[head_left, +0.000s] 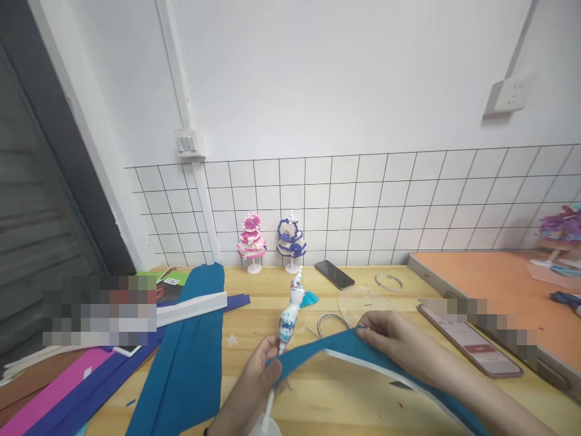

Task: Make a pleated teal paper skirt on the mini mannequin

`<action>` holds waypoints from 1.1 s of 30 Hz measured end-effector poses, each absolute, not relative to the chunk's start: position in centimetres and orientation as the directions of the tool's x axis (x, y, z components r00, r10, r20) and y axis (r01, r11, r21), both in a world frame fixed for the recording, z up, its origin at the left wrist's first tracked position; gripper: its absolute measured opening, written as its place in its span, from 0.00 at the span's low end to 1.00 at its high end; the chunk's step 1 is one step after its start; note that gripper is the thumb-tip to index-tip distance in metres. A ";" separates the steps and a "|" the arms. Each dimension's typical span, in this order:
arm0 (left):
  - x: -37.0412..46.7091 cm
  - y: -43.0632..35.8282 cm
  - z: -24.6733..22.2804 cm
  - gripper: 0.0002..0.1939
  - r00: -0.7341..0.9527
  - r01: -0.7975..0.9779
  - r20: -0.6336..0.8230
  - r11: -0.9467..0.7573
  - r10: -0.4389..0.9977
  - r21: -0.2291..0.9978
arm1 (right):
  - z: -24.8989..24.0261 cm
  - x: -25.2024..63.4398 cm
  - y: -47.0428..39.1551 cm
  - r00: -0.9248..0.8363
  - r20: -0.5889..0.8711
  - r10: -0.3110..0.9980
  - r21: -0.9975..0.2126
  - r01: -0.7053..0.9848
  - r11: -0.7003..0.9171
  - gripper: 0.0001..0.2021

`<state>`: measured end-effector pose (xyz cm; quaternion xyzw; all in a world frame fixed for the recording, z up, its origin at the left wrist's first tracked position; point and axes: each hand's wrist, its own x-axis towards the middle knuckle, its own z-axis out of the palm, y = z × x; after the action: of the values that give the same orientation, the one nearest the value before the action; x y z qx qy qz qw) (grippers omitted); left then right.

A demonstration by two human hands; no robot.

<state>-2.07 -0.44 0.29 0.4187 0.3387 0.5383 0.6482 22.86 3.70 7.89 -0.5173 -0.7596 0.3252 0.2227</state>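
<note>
My left hand [261, 375], low in the middle, is closed on the end of a blue paper strip [336, 346] and on the thin stem beneath a white ornament [290, 315] with blue patches, which tilts slightly right. The thumb lies over the strip. My right hand [390, 336] pinches the same strip by its upper edge, farther right. A white band runs along the strip's lower edge, and the strip trails under my right forearm. Behind the ornament lies a small pleated light-blue piece [310, 298]. A metal ring [333, 324] is just left of my right hand.
Wide blue paper [195, 345] and coloured strips cover the left side. Pink [252, 239] and navy [291, 239] tiered trees stand by the wall. A dark phone [334, 274], a second ring [388, 281] and a lit phone [472, 342] lie on the right, beside an orange surface [490, 284].
</note>
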 end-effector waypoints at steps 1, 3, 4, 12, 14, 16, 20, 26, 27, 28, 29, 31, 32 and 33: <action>-2.2 -0.4 0.1 0.26 0.195 -0.405 0.038 0.045 0.980 0.913 | 7.8 22.9 3.9 -0.369 -0.003 0.929 -0.742 0.624 0.246 0.15; -2.3 -0.2 -0.1 0.26 0.193 -0.378 0.074 0.005 0.978 0.926 | 7.8 22.9 4.2 -0.382 -0.014 0.924 -0.777 0.586 0.230 0.15; -2.4 -0.1 -0.2 0.25 0.168 -0.366 0.088 -0.021 0.982 0.930 | 7.8 22.9 4.3 -0.388 -0.021 0.921 -0.793 0.568 0.221 0.16; -2.8 0.5 0.7 0.25 -0.132 -0.434 0.142 -0.186 0.981 0.882 | 8.5 22.2 4.0 -0.433 -0.049 0.900 -0.781 0.578 0.236 0.16; -3.0 0.6 0.8 0.25 -0.162 -0.451 0.084 -0.150 0.983 0.880 | 8.2 21.9 4.0 -0.444 -0.051 0.894 -0.771 0.587 0.247 0.16; -3.3 0.6 0.9 0.23 -0.191 -0.455 0.037 -0.122 0.981 0.882 | 7.8 21.7 3.9 -0.458 -0.065 0.887 -0.778 0.580 0.242 0.16; -4.3 0.7 1.2 0.21 -0.261 -0.454 0.034 -0.154 0.965 0.878 | 7.1 21.8 3.6 -0.507 -0.117 0.854 -0.812 0.544 0.212 0.16; -7.4 0.9 2.4 0.23 -0.362 -0.465 0.052 -0.228 0.931 0.855 | 5.2 25.9 3.0 -0.452 -0.230 0.862 -0.795 0.598 0.102 0.21; -7.9 0.9 2.6 0.24 -0.345 -0.472 0.046 -0.215 0.938 0.855 | 4.5 26.9 2.8 -0.447 -0.222 0.867 -0.777 0.618 0.119 0.19; -8.3 0.9 2.7 0.25 -0.344 -0.478 0.046 -0.217 0.938 0.851 | 3.8 27.9 2.5 -0.439 -0.221 0.871 -0.762 0.635 0.127 0.17; -8.6 0.9 2.8 0.25 -0.351 -0.480 0.054 -0.229 0.935 0.847 | 3.1 28.8 2.1 -0.432 -0.224 0.874 -0.754 0.645 0.125 0.16; -9.0 0.8 3.0 0.23 -0.356 -0.478 0.059 -0.236 0.933 0.846 | 1.6 30.4 1.1 -0.398 -0.248 0.883 -0.734 0.673 0.097 0.14; -9.1 0.8 3.0 0.22 -0.355 -0.478 0.063 -0.239 0.933 0.846 | 1.0 31.1 0.5 -0.368 -0.260 0.893 -0.720 0.690 0.075 0.14; -9.2 0.7 3.1 0.22 -0.353 -0.480 0.069 -0.244 0.933 0.843 | 0.5 31.7 -0.1 -0.329 -0.264 0.907 -0.705 0.707 0.051 0.15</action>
<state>-9.17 0.72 3.07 0.2988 0.3792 0.7300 0.4838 31.72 -0.13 0.52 -0.5651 -0.7138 0.3937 0.1270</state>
